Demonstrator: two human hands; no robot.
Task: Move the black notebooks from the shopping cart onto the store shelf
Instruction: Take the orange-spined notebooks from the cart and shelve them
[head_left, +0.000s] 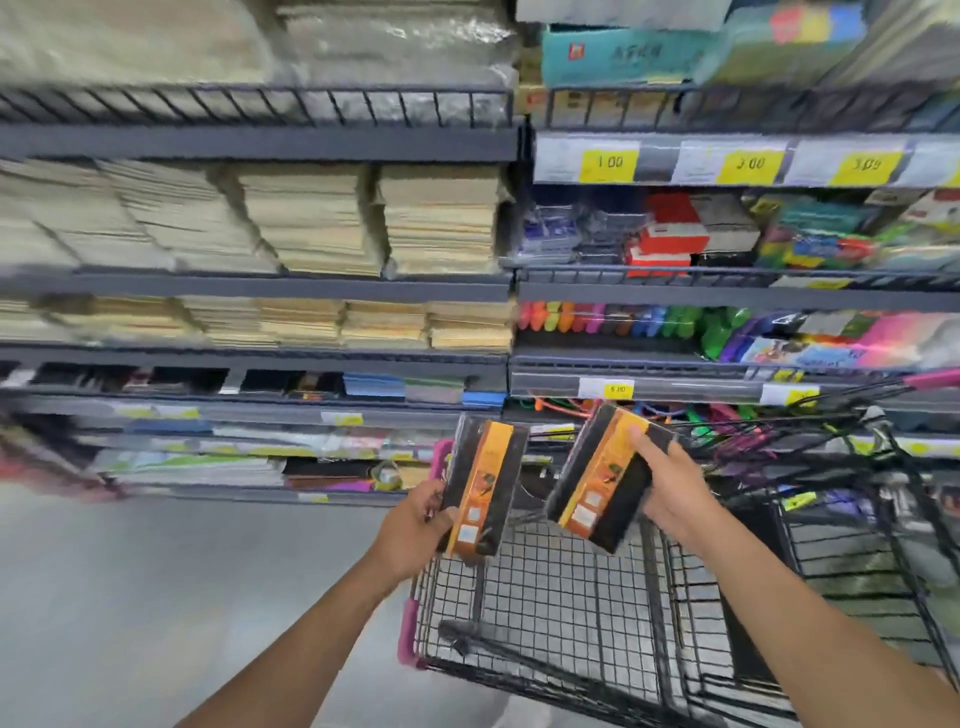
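I hold two black notebooks, each with an orange label band, above the shopping cart (571, 613). My left hand (415, 525) grips the lower end of one notebook (498, 493), which stands nearly upright. My right hand (670, 483) grips the other notebook (587, 467), tilted to the right, with my fingers across its front. Both notebooks are in the air in front of the low shelves. The store shelf (260, 410) with dark notebooks in a row runs at the left, behind and above my left hand.
Grey shelves fill the view: stacks of tan paper goods (311, 223) up left, coloured pens and stationery (623, 322) at right, yellow price tags (609, 165) on the rails. The black wire cart has pink corner guards (408, 629). Grey floor (156, 597) lies at lower left.
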